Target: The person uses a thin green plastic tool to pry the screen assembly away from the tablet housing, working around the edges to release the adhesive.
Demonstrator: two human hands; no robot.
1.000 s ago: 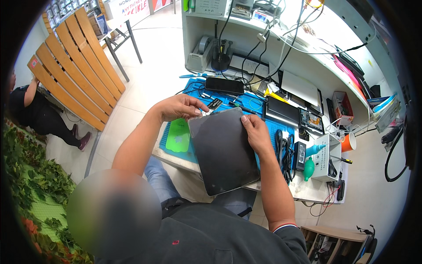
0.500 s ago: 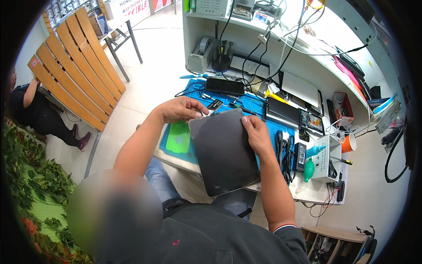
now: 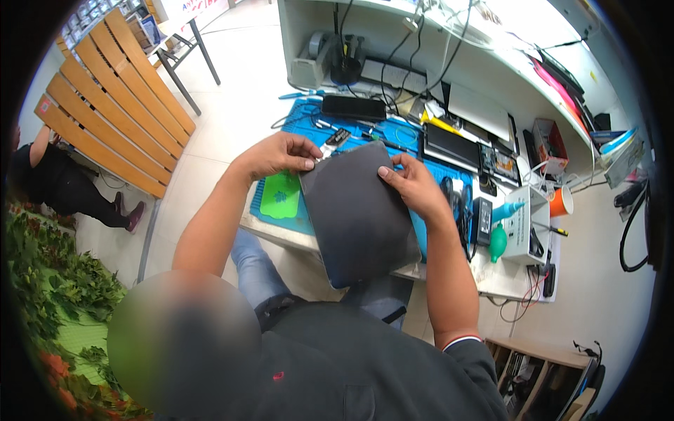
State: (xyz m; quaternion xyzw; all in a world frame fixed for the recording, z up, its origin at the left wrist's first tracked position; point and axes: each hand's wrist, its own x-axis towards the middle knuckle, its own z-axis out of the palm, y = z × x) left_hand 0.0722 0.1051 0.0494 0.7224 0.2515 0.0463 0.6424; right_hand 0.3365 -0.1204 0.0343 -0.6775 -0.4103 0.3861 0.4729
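A dark grey, thin, tablet-like panel [image 3: 361,217] with rounded corners is held tilted over the bench's front edge. My left hand [image 3: 279,160] pinches at its upper left corner, thumb against the fingertips. My right hand [image 3: 420,188] grips the upper right edge, thumb on the front face and fingers behind. Just beyond the left fingertips lies a small dark circuit-board-like piece [image 3: 338,137]. Beneath the left wrist, a bright green flat card [image 3: 280,196] rests on the blue work mat [image 3: 298,219]. The panel's back side is hidden.
A black phone [image 3: 354,107] lies on the mat's far side. Right of the panel sit a black power adapter [image 3: 482,220], coiled cables, a green blower bulb [image 3: 498,243] and a white box [image 3: 526,235]. A shelf overhangs the bench. Another person stands far left beside a wooden slatted panel [image 3: 116,112].
The whole view has shifted, so the bench appears higher in the picture. Both hands still hold the panel, and its tilt has changed slightly. The right fingers show more behind its edge.
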